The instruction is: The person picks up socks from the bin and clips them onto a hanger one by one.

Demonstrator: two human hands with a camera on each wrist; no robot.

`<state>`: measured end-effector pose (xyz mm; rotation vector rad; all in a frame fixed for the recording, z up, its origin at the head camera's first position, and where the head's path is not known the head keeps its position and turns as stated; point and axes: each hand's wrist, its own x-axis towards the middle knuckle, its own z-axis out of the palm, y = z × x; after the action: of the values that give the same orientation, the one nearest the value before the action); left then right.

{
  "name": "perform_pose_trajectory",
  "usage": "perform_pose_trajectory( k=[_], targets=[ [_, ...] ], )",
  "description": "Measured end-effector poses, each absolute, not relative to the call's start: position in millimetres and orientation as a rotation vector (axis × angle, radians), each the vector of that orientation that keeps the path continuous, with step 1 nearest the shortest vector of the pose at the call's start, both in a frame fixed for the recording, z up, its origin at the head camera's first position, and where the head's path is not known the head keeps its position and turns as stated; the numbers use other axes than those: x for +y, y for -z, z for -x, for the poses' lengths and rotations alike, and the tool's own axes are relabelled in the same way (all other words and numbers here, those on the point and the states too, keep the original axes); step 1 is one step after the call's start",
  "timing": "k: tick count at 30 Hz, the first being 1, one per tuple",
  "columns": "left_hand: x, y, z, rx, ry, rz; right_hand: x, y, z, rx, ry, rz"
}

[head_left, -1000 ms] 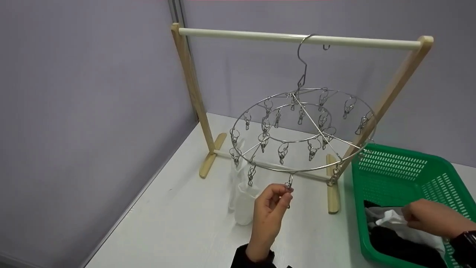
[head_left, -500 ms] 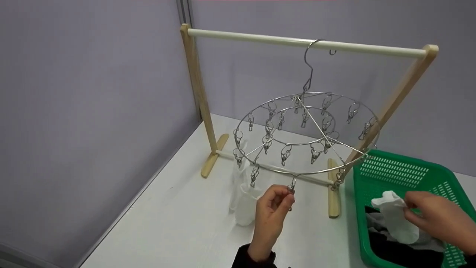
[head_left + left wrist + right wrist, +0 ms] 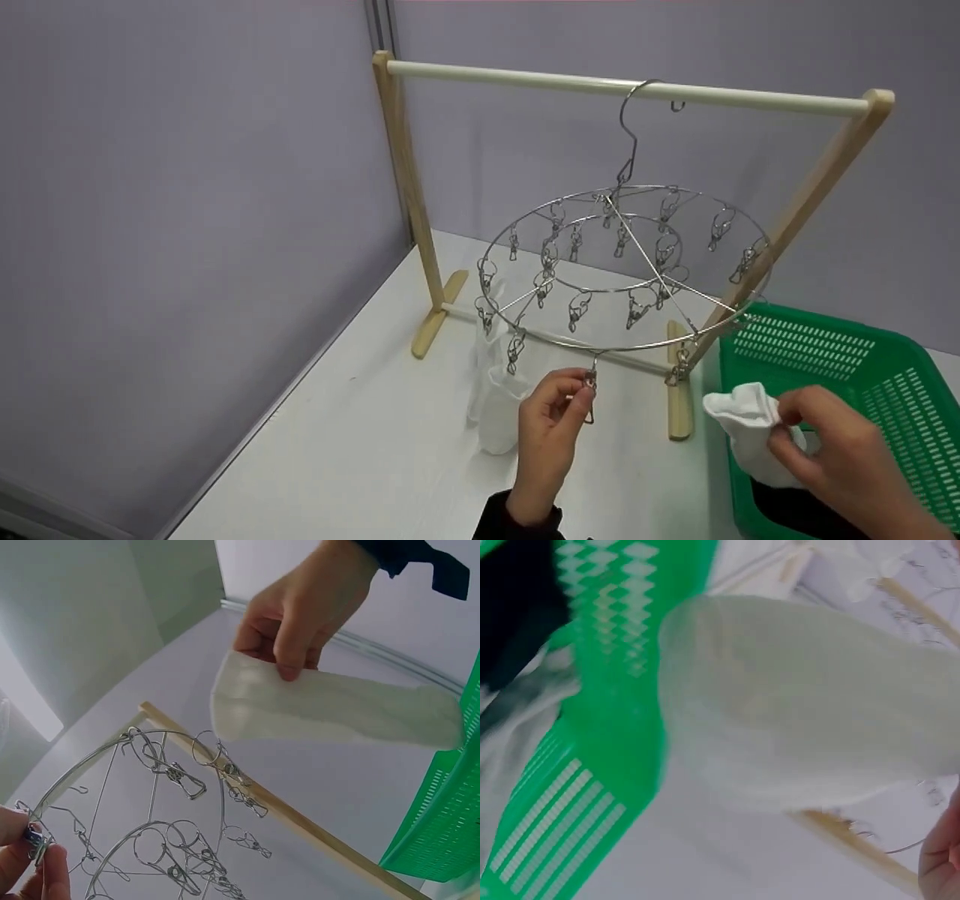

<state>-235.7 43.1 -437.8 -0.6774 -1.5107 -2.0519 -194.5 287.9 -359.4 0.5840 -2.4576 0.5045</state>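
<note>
My left hand (image 3: 550, 435) pinches a metal clothespin (image 3: 590, 386) at the front of the round wire drying hanger (image 3: 622, 347). In the left wrist view, thumb and fingertips squeeze that clip at the lower left. A white sock (image 3: 750, 431) hangs from my right hand (image 3: 844, 450), pinched near its open cuff, over the left rim of the green basket (image 3: 739, 487). The left wrist view shows the sock (image 3: 330, 705) stretched lengthwise below the fingers; in the right wrist view it fills the middle. Two white socks (image 3: 501, 412) hang from clips on the hanger's left side.
The hanger hooks over the white bar (image 3: 510, 74) of a wooden stand (image 3: 420, 225) on a white table (image 3: 360, 450). Black and grey clothes (image 3: 517, 690) lie in the basket. Several unused clips (image 3: 577, 311) dangle from both wire rings.
My right hand has lifted the white sock out of the basket and carried it left toward the hanger. The left hand has stayed on its clothespin.
</note>
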Motion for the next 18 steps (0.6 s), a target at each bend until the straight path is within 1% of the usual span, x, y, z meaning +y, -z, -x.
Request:
perform_pose_trajectory(
  k=[2, 5, 8, 9, 12, 14, 15, 17, 18],
  targets=[
    [37.1, 404.8, 218.6, -1.531, 2.104, 0.651, 278.6, 360.9, 190.0, -2.435, -0.588, -0.586],
    [36.9, 398.8, 215.1, -1.533, 2.119, 0.614, 265.8, 365.0, 186.4, -2.420, -0.718, -0.621],
    [37.5, 398.7, 214.4, -1.535, 2.113, 0.596, 251.7, 367.1, 182.7, -2.411, -0.750, -0.662],
    [40.7, 417.9, 223.1, -1.523, 2.087, 0.603, 248.0, 369.2, 182.4, -2.389, -0.775, -0.675],
    [45.2, 445.2, 236.6, -1.530, 2.050, 0.615, 237.2, 375.8, 181.0, -2.323, -0.840, -0.664],
    [50.8, 476.1, 251.4, -1.544, 1.996, 0.622, 230.9, 381.0, 180.3, -2.277, -0.901, -0.630],
    [52.0, 484.9, 255.6, -1.560, 1.989, 0.620, 228.0, 383.3, 179.8, -2.264, -0.935, -0.609],
    [50.9, 475.3, 250.6, -1.595, 2.009, 0.609, 223.0, 387.7, 178.1, -2.257, -1.011, -0.541],
    [52.9, 484.5, 255.1, -1.580, 1.993, 0.620, 220.7, 389.3, 177.2, -2.262, -1.055, -0.499]
  ],
)
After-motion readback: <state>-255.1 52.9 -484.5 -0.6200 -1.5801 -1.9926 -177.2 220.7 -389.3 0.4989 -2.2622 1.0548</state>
